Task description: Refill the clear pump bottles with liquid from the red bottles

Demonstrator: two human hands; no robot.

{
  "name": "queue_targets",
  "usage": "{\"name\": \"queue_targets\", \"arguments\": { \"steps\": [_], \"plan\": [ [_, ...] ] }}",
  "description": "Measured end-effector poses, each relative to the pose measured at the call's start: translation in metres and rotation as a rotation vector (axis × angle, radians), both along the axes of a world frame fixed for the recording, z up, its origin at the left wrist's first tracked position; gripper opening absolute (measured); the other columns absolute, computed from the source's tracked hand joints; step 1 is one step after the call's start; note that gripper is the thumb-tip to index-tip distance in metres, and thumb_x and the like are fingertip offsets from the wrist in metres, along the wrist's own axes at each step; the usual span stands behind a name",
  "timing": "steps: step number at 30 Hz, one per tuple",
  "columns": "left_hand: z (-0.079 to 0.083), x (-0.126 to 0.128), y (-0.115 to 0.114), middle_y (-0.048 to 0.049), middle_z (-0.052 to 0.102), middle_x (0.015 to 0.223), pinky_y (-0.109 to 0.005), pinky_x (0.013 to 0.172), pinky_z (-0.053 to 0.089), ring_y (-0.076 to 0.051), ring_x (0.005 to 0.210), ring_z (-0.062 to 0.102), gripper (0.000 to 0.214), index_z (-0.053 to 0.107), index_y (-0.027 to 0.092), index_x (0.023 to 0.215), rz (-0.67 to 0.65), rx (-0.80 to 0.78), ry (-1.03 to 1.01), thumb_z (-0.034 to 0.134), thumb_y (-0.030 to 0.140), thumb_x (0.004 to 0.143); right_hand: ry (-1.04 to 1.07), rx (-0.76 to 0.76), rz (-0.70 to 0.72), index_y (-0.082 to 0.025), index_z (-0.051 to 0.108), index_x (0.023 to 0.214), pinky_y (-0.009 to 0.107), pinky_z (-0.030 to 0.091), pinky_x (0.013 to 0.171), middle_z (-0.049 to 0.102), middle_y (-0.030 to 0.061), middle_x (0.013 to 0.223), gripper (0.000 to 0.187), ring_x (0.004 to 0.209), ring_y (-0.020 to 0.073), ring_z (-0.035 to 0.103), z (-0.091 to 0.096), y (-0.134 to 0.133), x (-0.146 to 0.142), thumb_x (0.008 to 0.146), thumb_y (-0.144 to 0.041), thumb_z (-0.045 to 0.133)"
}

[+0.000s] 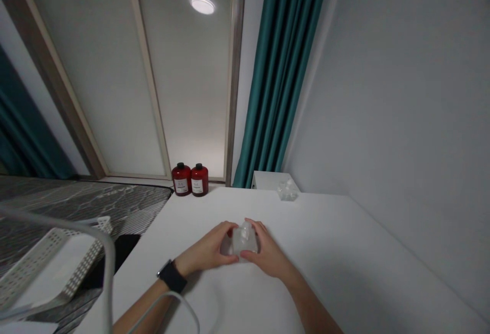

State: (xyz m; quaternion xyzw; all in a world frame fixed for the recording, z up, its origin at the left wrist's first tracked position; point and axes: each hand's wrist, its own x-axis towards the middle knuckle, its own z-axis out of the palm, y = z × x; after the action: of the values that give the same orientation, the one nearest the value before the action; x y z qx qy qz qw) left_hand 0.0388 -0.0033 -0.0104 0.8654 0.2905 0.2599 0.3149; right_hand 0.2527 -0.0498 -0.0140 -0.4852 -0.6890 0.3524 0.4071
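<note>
Between my hands sits a small clear, boxy container [244,242] with a faceted, knob-like top; its exact kind is hard to make out. My left hand [210,247], below a dark wristwatch [172,276], curls round its left side with thumb in front and fingers behind. From the right, my right hand [267,253] grips it the same way, its index finger near the knob and its thumb at the front. The container is at the white table's surface [245,303], partly covered by my fingers.
Two red bottles [190,180] with black caps stand at the table's far left corner. A clear glass-like piece [287,191] lies at the far edge, before a white cabinet [270,178]. White baskets [72,267] are at left. A pale cable [109,273] crosses the left foreground.
</note>
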Motion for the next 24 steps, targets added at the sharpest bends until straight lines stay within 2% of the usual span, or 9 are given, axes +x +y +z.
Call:
{"name": "queue_targets", "arguments": {
  "steps": [4,9,13,18,24],
  "plan": [
    [-0.006,0.002,0.002,-0.0124,0.057,0.125,-0.044,0.099,0.047,-0.027,0.111,0.057,0.068,0.041,0.018,0.136,0.029,0.053,-0.041,0.073,0.02,0.075,0.035,0.039,-0.04,-0.023,0.054,0.125,0.042,0.04,0.106,0.058,0.0064,0.122,0.062,0.119,0.025,0.053,-0.01,0.009,-0.001,0.067,-0.011,0.074],
    [-0.012,0.004,-0.001,-0.0152,0.055,0.134,-0.049,0.105,0.044,-0.031,0.118,0.055,0.071,0.036,0.02,0.142,0.064,0.078,-0.056,0.072,0.027,0.081,0.063,0.086,-0.103,-0.023,0.052,0.129,0.042,0.044,0.102,0.058,0.0072,0.124,0.066,0.117,0.0258,0.055,-0.018,0.01,-0.006,0.067,-0.012,0.072],
    [-0.012,0.008,-0.005,-0.0181,0.053,0.139,-0.052,0.108,0.041,-0.033,0.123,0.052,0.07,0.028,0.02,0.149,0.097,0.093,-0.043,0.063,0.034,0.091,0.068,0.122,-0.152,-0.023,0.048,0.135,0.044,0.041,0.107,0.054,0.0097,0.129,0.07,0.123,0.0271,0.052,-0.024,0.012,-0.007,0.07,-0.016,0.072],
    [-0.015,0.009,-0.004,-0.0182,0.05,0.143,-0.052,0.11,0.04,-0.032,0.126,0.052,0.069,0.026,0.019,0.152,0.133,0.1,-0.066,0.059,0.033,0.093,0.096,0.117,-0.11,-0.026,0.039,0.144,0.046,0.043,0.106,0.051,0.0108,0.137,0.08,0.122,0.0268,0.055,-0.032,0.017,0.0,0.072,-0.024,0.075],
    [-0.016,0.005,-0.001,-0.0163,0.049,0.145,-0.05,0.113,0.038,-0.031,0.128,0.051,0.07,0.028,0.02,0.151,0.114,0.085,-0.084,0.062,0.028,0.09,0.162,0.065,-0.059,-0.026,0.035,0.147,0.046,0.04,0.108,0.049,0.0112,0.143,0.083,0.127,0.0257,0.052,-0.041,0.022,0.004,0.073,-0.022,0.073]
  ]
}}
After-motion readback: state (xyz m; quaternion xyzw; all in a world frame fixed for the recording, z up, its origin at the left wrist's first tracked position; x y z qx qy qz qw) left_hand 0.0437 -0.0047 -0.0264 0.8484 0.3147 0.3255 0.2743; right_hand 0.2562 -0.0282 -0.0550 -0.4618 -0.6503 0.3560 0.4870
